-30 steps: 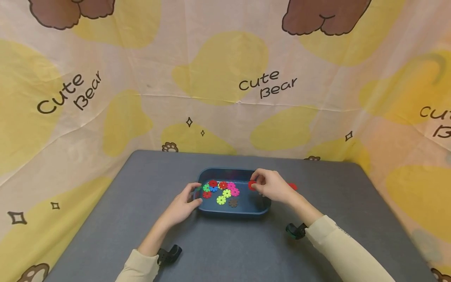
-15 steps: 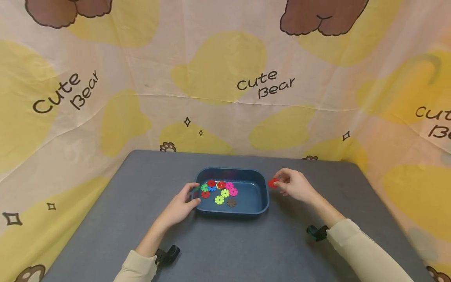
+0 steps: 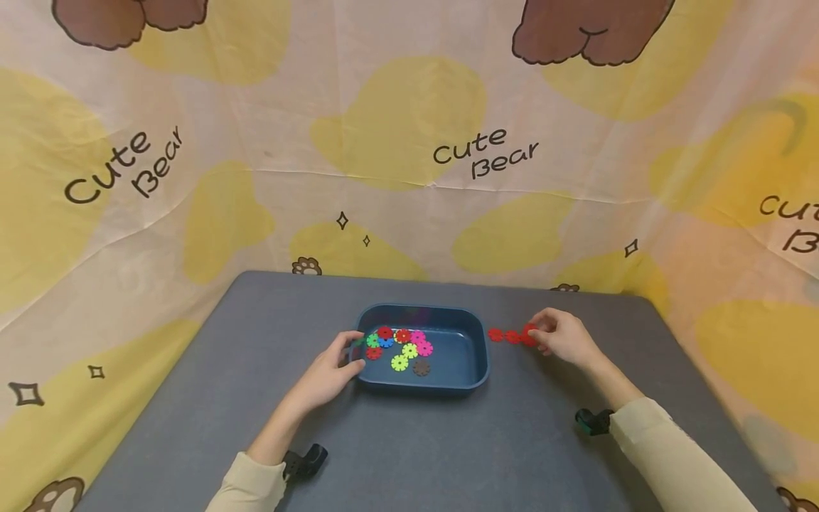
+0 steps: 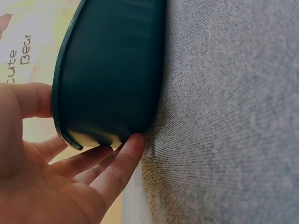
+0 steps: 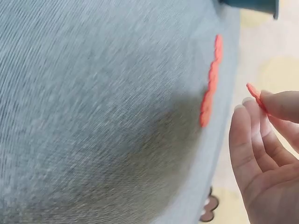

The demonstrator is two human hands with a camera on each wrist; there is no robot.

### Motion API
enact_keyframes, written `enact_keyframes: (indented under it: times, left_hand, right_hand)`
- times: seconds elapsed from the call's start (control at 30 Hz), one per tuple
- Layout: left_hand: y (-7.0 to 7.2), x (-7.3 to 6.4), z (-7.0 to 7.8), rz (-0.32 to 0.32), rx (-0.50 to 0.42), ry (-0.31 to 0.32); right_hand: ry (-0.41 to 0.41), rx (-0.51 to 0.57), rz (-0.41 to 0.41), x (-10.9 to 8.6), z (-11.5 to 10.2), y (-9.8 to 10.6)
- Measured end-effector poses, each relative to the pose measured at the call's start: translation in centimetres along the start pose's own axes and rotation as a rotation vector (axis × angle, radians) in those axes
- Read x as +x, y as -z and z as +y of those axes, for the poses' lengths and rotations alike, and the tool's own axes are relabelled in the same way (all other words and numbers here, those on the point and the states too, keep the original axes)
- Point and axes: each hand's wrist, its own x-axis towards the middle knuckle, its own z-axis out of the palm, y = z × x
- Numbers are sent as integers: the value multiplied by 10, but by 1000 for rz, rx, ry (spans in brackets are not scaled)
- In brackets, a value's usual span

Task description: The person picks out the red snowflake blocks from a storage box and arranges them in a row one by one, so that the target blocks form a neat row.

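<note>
A dark blue tray [image 3: 419,387] holds several notched plastic discs in red, green, blue, yellow, pink and grey-brown. My left hand [image 3: 325,375] grips the tray's left end, thumb towards the front corner and fingers farther back. In the left wrist view, fingertips touch the tray's outer wall [image 4: 112,70]. To the right of the tray, my right hand [image 3: 566,338] pinches a red notched disc [image 5: 253,92] between thumb and finger. That disc is above the table, at the right end of a row of flat-lying red discs [image 3: 512,337].
The grey table [image 3: 422,455] extends around the tray and the row. A printed cloth [image 3: 397,128] with yellow patches and lettering hangs behind and at both sides. Small black wrist cameras [image 3: 306,462] stick out below both forearms.
My right hand has moved right, out from over the tray, carrying a red disc to the far end of the row. The left hand stays on the tray, which has not shifted.
</note>
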Motion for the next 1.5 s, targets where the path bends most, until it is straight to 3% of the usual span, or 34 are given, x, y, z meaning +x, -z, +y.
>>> enact_keyframes:
  times: [0.43, 0.73, 1.13, 1.5]
  left_hand:
    - [-1, 0, -1, 7, 1, 5]
    - [0, 0, 2, -9, 0, -6]
    - [0, 0, 1, -6, 1, -2]
    - [0, 0, 0, -2, 8, 0]
  right_hand:
    - [-103, -65, 9, 0, 33, 7]
    - [-128, -104, -4, -1, 36, 9]
    - [-78, -111, -39, 1, 22, 17]
    - [46, -39, -78, 4, -24, 4]
